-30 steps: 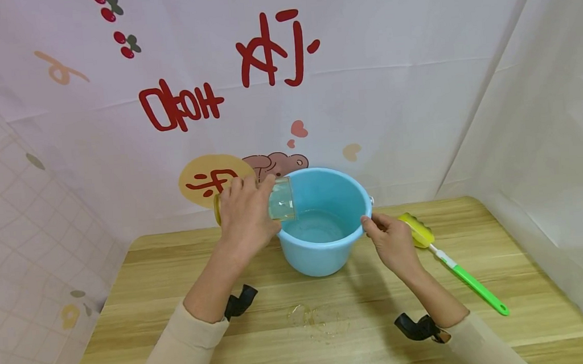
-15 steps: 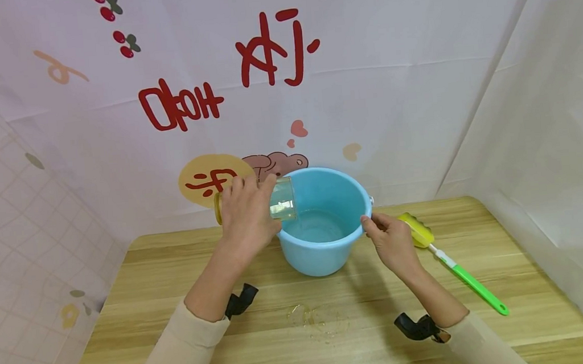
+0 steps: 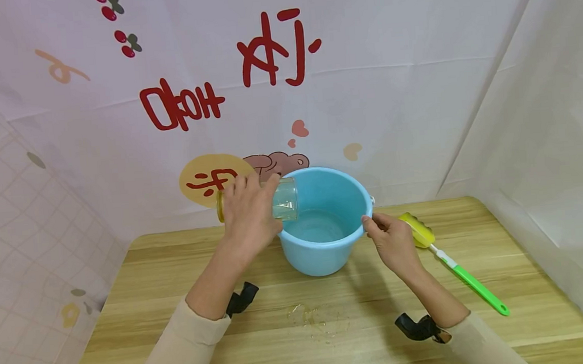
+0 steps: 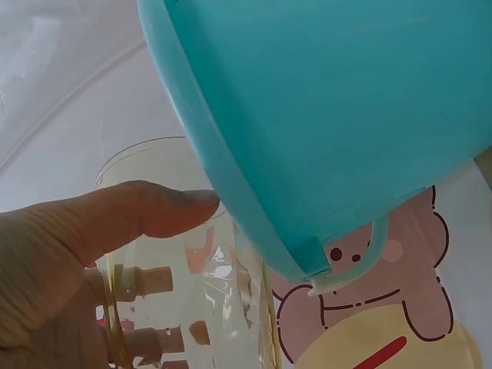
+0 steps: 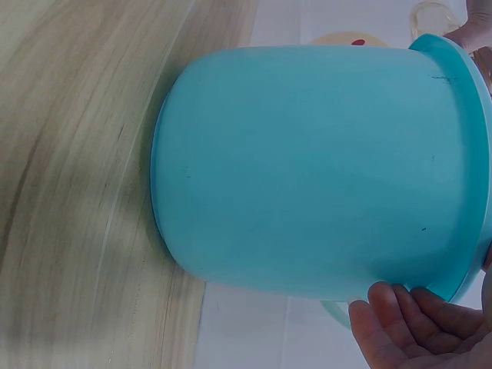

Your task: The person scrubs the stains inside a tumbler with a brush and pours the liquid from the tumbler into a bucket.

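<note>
My left hand (image 3: 249, 214) grips a clear, yellowish glass (image 3: 285, 199) tipped on its side, its mouth over the left rim of a light blue bucket (image 3: 318, 258). In the left wrist view the thumb lies along the near side of the glass (image 4: 181, 307), and fingers show through it from behind. Shallow clear liquid (image 3: 321, 226) covers the bucket's floor. With thumb on top and fingers under the rim, my right hand (image 3: 392, 241) holds the bucket's right edge. The bucket (image 5: 307, 169) stands upright on the table in the right wrist view.
A sponge brush (image 3: 454, 266) with a yellow head and green handle lies right of the bucket on the wooden table (image 3: 191, 350). Wet spots (image 3: 309, 317) mark the tabletop in front. A printed white cloth (image 3: 391, 82) hangs close behind the bucket.
The liquid seen in the glass has dwindled, and the glass has shifted very slightly to the right. My right hand and the bucket keep their place.
</note>
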### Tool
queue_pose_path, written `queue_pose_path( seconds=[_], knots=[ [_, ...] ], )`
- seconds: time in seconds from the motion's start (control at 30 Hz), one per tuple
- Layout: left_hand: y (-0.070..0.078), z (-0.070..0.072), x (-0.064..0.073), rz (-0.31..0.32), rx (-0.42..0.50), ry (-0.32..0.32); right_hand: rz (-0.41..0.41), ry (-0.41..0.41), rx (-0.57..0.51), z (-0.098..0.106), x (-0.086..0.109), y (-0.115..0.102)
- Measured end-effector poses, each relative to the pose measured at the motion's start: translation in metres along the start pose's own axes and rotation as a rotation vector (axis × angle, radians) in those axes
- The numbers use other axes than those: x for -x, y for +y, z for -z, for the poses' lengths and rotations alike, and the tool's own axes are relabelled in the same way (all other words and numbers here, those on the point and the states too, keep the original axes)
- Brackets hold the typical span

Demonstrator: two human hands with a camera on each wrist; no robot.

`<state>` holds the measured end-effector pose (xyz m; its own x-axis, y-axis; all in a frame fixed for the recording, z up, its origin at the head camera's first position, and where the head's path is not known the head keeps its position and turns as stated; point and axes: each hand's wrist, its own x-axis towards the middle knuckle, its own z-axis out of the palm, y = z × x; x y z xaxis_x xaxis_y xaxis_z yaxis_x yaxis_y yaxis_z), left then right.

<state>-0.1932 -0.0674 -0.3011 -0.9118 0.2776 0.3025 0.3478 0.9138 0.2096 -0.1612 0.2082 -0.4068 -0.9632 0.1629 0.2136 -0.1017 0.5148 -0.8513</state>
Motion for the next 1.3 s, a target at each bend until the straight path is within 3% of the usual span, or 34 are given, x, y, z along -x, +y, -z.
queue_pose_path(
  seconds=[0.9, 1.3],
  knots=[
    [0.0013, 0.0021, 0.0015, -0.008, -0.017, -0.013, 0.003, -0.009, 0.006, 0.0004, 0.0003, 0.0025],
    [-0.0077, -0.0040, 0.0069, 0.039, 0.096, 0.039, 0.010, -0.006, 0.003, 0.0005, 0.0005, 0.0029]
  ],
)
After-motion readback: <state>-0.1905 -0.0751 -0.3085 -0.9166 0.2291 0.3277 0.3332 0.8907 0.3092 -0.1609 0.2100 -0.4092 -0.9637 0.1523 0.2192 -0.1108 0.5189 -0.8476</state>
